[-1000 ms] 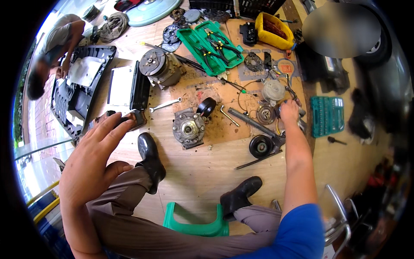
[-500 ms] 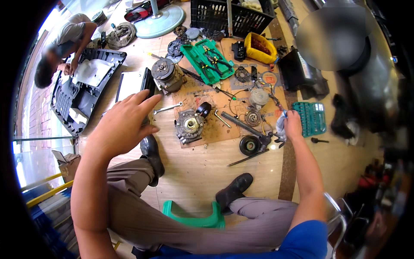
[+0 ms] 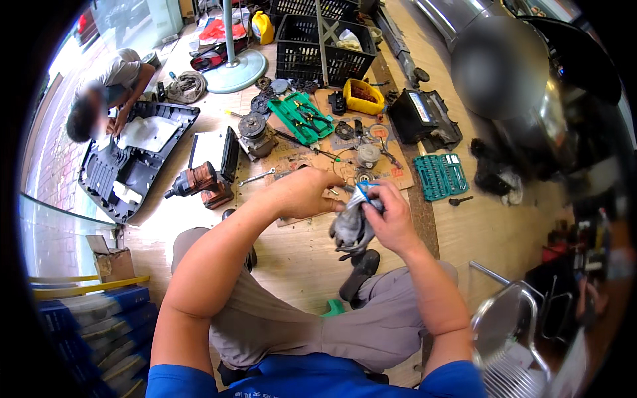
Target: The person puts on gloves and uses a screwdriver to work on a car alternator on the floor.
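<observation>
My right hand [image 3: 391,215] pinches the blue-edged cuff of a grey and white work glove [image 3: 352,229], which hangs limp above my lap; I cannot tell whether it is one glove or a pair. Just left of the cuff is my left hand [image 3: 308,192], thumb and fingers apart around nothing I can see. Beyond the hands, a cardboard sheet [image 3: 395,174] carries greasy machine parts, among them a round grey part [image 3: 369,156]. My hands and forearms hide much of its near side.
A cordless power tool [image 3: 199,184] and a wrench [image 3: 257,176] lie left. Two green tool cases, one holding pliers [image 3: 302,118] and one a socket set [image 3: 441,177], sit farther out. Black crates [image 3: 325,56] stand behind. Another person [image 3: 109,93] works over a black panel [image 3: 126,166]. A metal chair [image 3: 514,331] is right.
My right hand has brought the glove from the right side to the middle. My left hand has moved right and come close to it. The view has shifted, showing the power tool.
</observation>
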The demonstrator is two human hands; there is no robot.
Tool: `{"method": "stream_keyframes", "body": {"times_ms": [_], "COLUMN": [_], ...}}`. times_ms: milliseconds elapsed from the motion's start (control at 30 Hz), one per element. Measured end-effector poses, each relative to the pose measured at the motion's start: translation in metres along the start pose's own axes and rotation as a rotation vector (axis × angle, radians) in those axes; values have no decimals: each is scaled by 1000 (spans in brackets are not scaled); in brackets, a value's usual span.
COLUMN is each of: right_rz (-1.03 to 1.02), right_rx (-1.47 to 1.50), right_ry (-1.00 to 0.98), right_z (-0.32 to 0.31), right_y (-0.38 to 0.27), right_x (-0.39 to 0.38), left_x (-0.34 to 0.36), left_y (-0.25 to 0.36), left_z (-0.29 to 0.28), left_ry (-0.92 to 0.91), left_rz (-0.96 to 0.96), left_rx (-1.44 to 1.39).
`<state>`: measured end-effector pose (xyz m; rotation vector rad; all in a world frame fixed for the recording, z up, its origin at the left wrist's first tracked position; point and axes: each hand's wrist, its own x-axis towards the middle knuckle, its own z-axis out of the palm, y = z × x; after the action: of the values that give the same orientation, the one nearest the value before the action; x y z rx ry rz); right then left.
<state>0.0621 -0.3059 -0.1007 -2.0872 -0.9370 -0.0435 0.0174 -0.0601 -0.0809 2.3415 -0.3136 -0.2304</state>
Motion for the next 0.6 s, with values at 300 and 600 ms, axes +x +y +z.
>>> {"method": "stream_keyframes", "body": {"times_ms": [300,600], "right_rz": [-24,111], "right_rx": [106,165], "right_ry": [88,73], "right_z": [27,19], "right_y": [8,41], "right_x": [11,29], "left_x": [3,36], "left_y": [-5,-42], "left_z": [14,9], "left_ry": [18,138], "left_rz": [-50,-168], "left_rx": [-137,-168]}}
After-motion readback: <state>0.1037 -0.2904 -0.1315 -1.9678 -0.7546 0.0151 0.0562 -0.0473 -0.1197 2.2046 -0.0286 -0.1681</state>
